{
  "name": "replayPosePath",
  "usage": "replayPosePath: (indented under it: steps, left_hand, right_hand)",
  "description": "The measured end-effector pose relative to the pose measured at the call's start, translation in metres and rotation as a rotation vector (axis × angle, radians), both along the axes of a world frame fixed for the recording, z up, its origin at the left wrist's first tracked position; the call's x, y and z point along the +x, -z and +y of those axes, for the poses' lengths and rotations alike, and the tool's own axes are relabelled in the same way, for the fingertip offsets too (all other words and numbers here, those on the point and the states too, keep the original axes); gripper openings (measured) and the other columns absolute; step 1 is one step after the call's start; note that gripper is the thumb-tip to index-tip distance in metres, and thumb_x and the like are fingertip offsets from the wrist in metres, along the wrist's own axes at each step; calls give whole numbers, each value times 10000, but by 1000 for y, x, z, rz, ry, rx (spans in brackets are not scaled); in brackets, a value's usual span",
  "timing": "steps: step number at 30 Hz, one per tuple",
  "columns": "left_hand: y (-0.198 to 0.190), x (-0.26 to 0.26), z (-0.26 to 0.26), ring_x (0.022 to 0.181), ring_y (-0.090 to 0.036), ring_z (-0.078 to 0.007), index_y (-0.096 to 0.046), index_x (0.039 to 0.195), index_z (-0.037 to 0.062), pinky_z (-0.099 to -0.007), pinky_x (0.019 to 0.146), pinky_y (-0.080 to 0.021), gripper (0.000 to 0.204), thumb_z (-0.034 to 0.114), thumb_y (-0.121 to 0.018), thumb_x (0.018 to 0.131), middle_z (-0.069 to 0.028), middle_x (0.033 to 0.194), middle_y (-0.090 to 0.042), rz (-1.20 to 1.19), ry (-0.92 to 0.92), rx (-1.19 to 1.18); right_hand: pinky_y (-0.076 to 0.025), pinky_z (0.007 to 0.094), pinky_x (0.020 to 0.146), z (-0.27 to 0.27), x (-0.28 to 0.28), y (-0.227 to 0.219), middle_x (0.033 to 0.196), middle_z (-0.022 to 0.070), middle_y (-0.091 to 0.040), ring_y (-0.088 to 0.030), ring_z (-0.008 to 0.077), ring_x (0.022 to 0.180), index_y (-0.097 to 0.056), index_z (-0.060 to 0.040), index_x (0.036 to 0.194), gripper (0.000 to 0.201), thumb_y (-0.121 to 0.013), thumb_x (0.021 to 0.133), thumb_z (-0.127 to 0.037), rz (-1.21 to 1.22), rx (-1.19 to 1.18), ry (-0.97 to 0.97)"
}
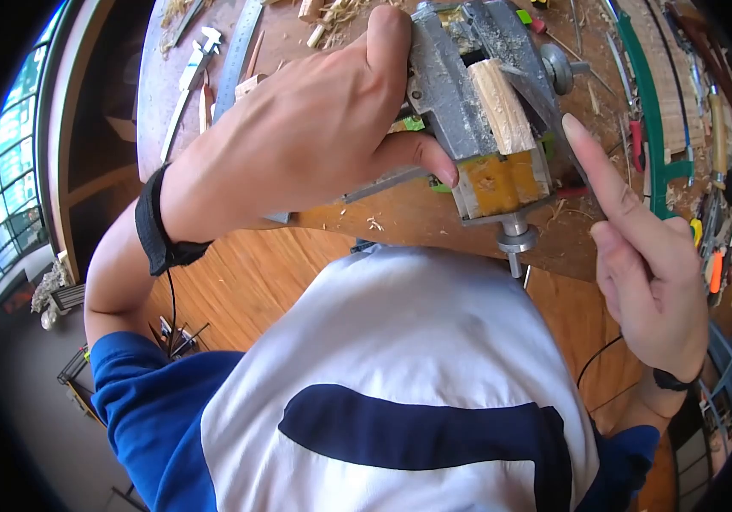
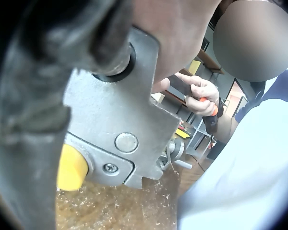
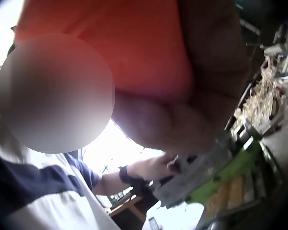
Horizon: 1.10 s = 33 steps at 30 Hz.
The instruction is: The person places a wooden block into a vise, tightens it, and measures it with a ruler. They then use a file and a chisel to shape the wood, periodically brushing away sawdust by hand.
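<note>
A grey metal vise (image 1: 447, 111) clamps a pale, rounded piece of wood (image 1: 502, 109) upright between its jaws. My left hand (image 1: 298, 136) grips the left side of the vise, thumb at the near side and index finger at the far end; the other fingers are hidden. In my right hand (image 1: 654, 273) is a hand tool with a flat grey blade (image 2: 179, 86) and an orange handle (image 3: 149, 48). The right index finger (image 1: 601, 162) lies stretched along the blade, which slants close beside the wood's right side.
Calipers (image 1: 188, 77) and a steel ruler (image 1: 236, 55) lie left of the vise. To the right are a green tool frame (image 1: 643, 111) and several hand tools, one an orange-handled one (image 1: 716, 271). The vise's crank (image 1: 515, 243) sticks out past the table edge. Shavings (image 3: 259, 100) are scattered around.
</note>
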<state>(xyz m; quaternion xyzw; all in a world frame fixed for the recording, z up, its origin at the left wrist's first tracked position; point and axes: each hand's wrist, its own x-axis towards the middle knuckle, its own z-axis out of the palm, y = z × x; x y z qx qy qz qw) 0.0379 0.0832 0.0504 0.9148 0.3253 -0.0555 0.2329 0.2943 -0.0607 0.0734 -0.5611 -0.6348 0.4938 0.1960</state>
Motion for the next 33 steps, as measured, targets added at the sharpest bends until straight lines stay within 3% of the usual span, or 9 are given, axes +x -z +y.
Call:
replayPosePath:
  steps: [6, 12, 18, 21, 22, 25, 28, 31, 33]
  left_hand:
    - [2, -1, 1, 816, -609, -503, -297, 1258, -92, -462, 690, -457, 906, 441, -817, 740, -303, 759, -568, -27, 20, 32]
    - [2, 2, 1, 834, -611, -515, -283, 1276, -104, -466, 696, -461, 941, 444, -824, 735, -308, 760, -574, -30, 0, 0]
    - [0, 2, 1, 891, -613, -508, -287, 1283, -103, -463, 736, -461, 937, 441, -820, 739, -322, 811, -582, -12, 7, 1]
    - [1, 1, 1, 932, -612, -497, -287, 1290, -101, -459, 771, -457, 937, 448, -812, 742, -329, 851, -581, -7, 21, 7]
    - [3, 0, 1, 945, -612, -493, -288, 1291, -100, -457, 782, -456, 936, 452, -809, 743, -330, 864, -579, -22, 33, 24]
    - [6, -1, 1, 961, -612, -487, -283, 1298, -95, -452, 802, -457, 955, 469, -806, 731, -325, 870, -575, -84, 54, 81]
    - [3, 1, 1, 976, -603, -495, -279, 1302, -93, -452, 818, -459, 965, 475, -804, 725, -327, 889, -573, -55, 50, 29]
    - [5, -2, 2, 992, -595, -497, -274, 1306, -94, -456, 822, -454, 965, 477, -798, 731, -334, 906, -568, -58, 88, 89]
    - [8, -1, 1, 1000, -589, -499, -283, 1294, -92, -460, 820, -449, 951, 483, -793, 735, -337, 911, -565, -114, 85, 103]
  right_hand:
    - [-377, 250, 457, 6, 6, -6, 713, 107, -641, -474, 113, 420, -386, 5, 1487, 623, -366, 868, 78, -98, 50, -97]
    - [-440, 252, 505, 23, 3, -15, 1050, 174, -705, -558, 127, 482, -379, 30, 1479, 607, -383, 872, 57, -139, 2, -135]
    - [-415, 259, 479, 11, 4, -4, 887, 160, -704, -517, 131, 445, -360, 29, 1488, 586, -378, 903, 36, -115, 144, -140]
    - [-427, 255, 492, 22, 5, -14, 969, 183, -709, -533, 138, 458, -366, 29, 1486, 588, -384, 898, 32, -192, -60, -119]
    - [-443, 253, 505, 24, 5, -21, 1173, 210, -674, -554, 146, 470, -368, 36, 1481, 573, -385, 908, 28, -318, -160, -148]
    - [-427, 257, 492, 12, 9, -15, 1172, 216, -673, -527, 149, 442, -352, 24, 1492, 573, -382, 920, 34, -195, 79, -217]
    - [-424, 260, 491, 8, 9, -11, 1181, 218, -669, -523, 145, 441, -344, 17, 1497, 580, -376, 919, 40, -289, 78, -140]
    - [-411, 262, 481, 23, 6, -12, 1109, 214, -688, -517, 138, 441, -346, 16, 1499, 587, -376, 913, 41, -170, -11, -84]
    - [-375, 261, 458, 21, 7, -18, 977, 184, -685, -472, 131, 418, -352, 9, 1500, 598, -356, 904, 61, -238, -17, -153]
